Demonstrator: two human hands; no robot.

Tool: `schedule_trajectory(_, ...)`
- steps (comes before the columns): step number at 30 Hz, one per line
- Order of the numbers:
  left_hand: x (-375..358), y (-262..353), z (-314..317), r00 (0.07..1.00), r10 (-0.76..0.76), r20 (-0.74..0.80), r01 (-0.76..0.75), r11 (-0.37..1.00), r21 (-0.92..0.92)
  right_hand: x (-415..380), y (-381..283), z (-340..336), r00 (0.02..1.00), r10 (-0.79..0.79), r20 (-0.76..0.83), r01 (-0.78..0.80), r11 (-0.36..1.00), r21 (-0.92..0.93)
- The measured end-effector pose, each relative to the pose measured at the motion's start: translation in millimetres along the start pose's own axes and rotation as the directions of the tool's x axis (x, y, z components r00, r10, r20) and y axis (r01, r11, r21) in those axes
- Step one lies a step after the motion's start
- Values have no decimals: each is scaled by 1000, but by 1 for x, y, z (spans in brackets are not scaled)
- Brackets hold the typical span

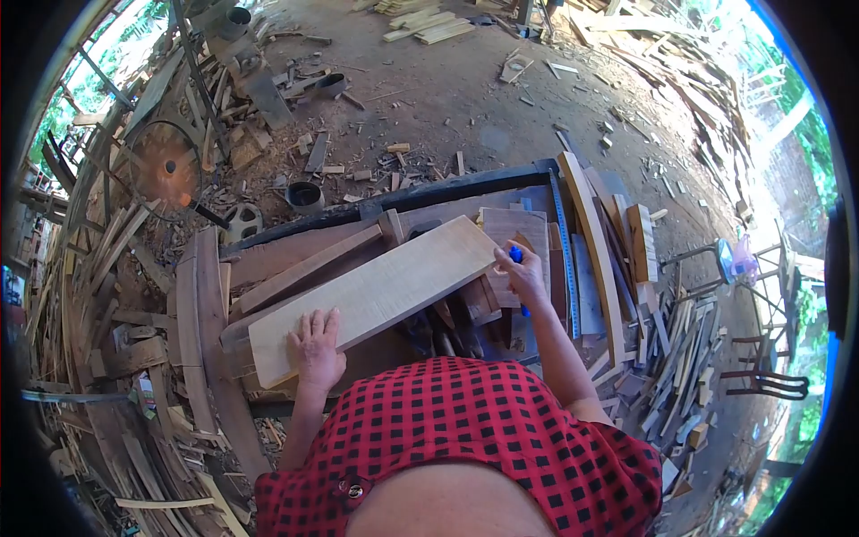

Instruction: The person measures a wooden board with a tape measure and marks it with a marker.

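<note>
A wide pale wooden board (385,291) lies at a slant across the workbench in front of me. My left hand (318,349) rests on its near left end, fingers spread over the top face. At the far right end, my right hand (525,276) is closed around a blue pen (516,254), with its fingertips at the board's edge. Part of the pen is hidden by the hand. Just beyond that hand lies a thin flat wood piece (528,225).
A dark beam (394,204) edges the bench's far side. A long blue measuring strip (565,255) and a curved timber (598,259) lie on the right. At the left stands a large circular saw blade (167,168). Offcuts (676,349) cover the ground near several chairs.
</note>
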State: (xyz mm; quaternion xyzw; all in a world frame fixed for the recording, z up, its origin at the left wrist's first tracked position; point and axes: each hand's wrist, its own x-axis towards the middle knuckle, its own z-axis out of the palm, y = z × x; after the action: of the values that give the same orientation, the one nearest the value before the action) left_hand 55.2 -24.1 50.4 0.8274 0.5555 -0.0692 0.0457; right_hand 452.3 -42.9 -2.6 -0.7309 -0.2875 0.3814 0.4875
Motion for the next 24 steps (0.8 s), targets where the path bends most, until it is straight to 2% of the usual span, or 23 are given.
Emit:
schedule_trajectory(4,-6,3,16,997,0,-81,1,1000,15,4,7,9,1000,30,-8,-30,999,-45)
schedule_trajectory(7,-10,0,31,993,-3,-117,2,1000,-14,11,22,9,998,69,8,-69,997,34)
schedule_trajectory(9,-12,-2,23,991,-6,-132,0,999,-43,7,14,9,988,145,54,-153,973,171)
schedule_trajectory(11,-14,-8,9,995,47,-86,-62,981,-182,11,19,12,987,142,72,-153,971,184)
schedule_trajectory(12,-15,-18,12,995,46,-86,-61,981,-184,13,19,12,987,134,84,-149,968,201)
schedule_trajectory(14,-17,-51,20,980,-152,-131,80,893,-443,13,19,13,987,135,84,-151,964,219)
schedule_trajectory(16,-17,-76,15,924,-362,-120,306,892,-333,12,19,12,987,135,83,-152,959,240)
schedule_trajectory(17,-20,-90,20,924,-363,-122,306,892,-333,11,19,12,987,135,87,-154,953,259)
schedule_trajectory(19,-28,-109,35,817,-572,-68,487,749,-450,11,19,13,987,135,92,-156,948,279)
schedule_trajectory(24,-28,-102,34,777,-629,15,569,692,-445,11,20,16,990,127,68,-141,953,269)
